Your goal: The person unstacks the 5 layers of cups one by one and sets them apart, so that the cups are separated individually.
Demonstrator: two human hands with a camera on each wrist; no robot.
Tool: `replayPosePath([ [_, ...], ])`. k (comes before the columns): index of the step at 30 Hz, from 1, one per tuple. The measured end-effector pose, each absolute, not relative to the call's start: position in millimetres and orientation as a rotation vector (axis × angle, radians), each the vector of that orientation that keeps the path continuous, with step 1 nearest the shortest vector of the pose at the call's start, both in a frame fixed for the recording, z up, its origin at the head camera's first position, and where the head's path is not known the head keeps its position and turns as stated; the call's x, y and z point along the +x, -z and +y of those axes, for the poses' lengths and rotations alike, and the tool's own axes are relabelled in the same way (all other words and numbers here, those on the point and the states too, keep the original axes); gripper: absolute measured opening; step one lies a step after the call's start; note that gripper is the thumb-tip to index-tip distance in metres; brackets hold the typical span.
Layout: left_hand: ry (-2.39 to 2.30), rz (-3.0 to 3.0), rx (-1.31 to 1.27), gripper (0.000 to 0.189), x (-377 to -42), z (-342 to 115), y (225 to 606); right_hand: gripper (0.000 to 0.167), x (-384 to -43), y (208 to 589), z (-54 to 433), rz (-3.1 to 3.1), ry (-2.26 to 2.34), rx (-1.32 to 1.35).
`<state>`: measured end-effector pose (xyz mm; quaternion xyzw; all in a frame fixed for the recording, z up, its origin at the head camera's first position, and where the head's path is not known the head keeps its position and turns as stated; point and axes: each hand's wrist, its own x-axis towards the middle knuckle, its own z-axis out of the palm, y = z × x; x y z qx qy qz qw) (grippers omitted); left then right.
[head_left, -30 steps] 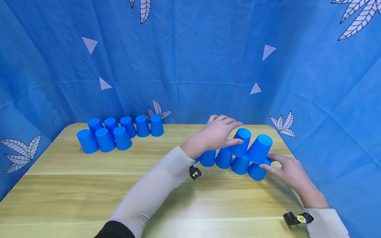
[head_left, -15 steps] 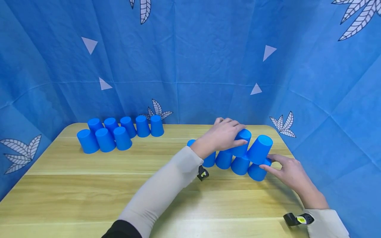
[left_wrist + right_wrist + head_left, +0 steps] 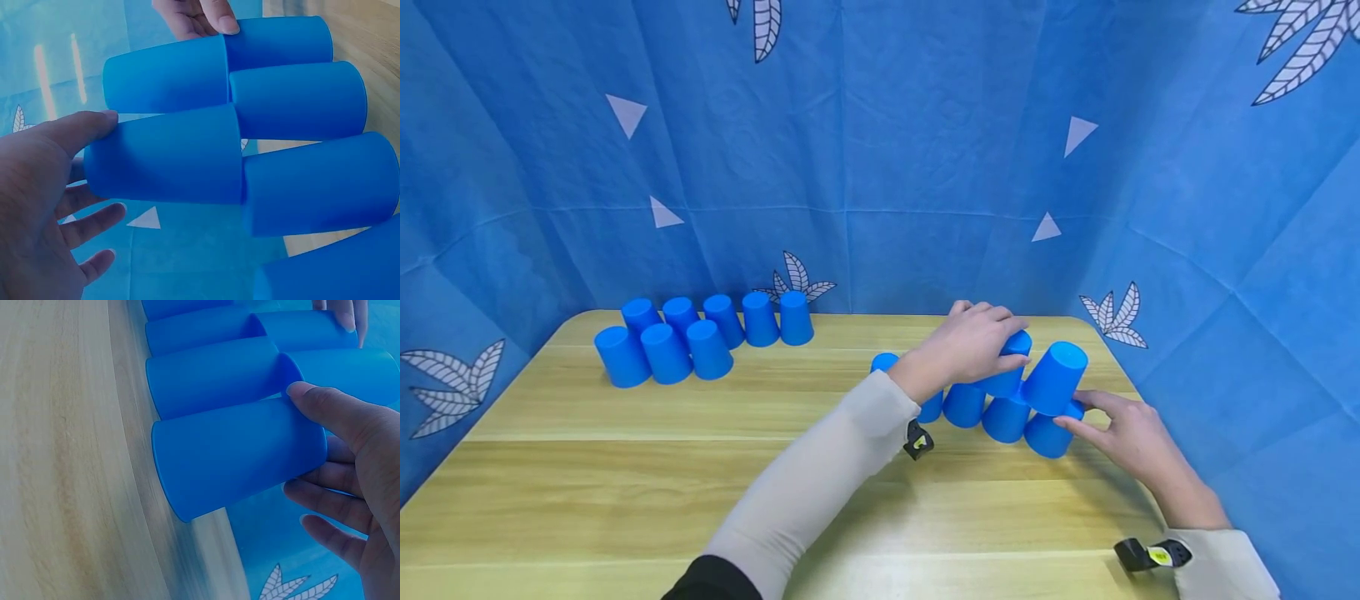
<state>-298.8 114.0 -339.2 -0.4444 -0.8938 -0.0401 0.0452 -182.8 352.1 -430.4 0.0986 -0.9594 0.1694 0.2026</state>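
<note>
Upside-down blue plastic cups stand in a row at the right of the table, with two more cups bridging the row's right end. My left hand [image 3: 973, 342] pinches the left upper cup [image 3: 165, 156] near its narrow end, thumb on the near side and fingers behind. Beside it, the right upper cup [image 3: 1055, 379] has neither hand on it. My right hand [image 3: 1131, 433] holds the end cup of the lower row [image 3: 231, 453] by its top, between thumb and fingers. The left hand and forearm hide part of the lower row, whose far-left cup [image 3: 883, 362] peeks out behind the wrist.
Several more upside-down blue cups [image 3: 668, 354] stand in two rows at the table's back left. The wooden table [image 3: 587, 492] ends at a blue patterned cloth [image 3: 917, 158] behind and on the right.
My left hand has moved right and slightly down, from beside the left upper cup to gripping its top. The right hand stays on the end cup.
</note>
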Motion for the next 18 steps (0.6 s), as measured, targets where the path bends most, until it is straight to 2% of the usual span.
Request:
replayPosePath([
  [7,0.227,-2.623,-1.323,0.058,-298,90,335,0.043,-185,430,351,-2.679,-0.477,0.278],
  [18,0.344,-2.497,-1.256,0.053,-298,29,331,0.042,-183,431,351,-2.676,-0.486,0.264],
])
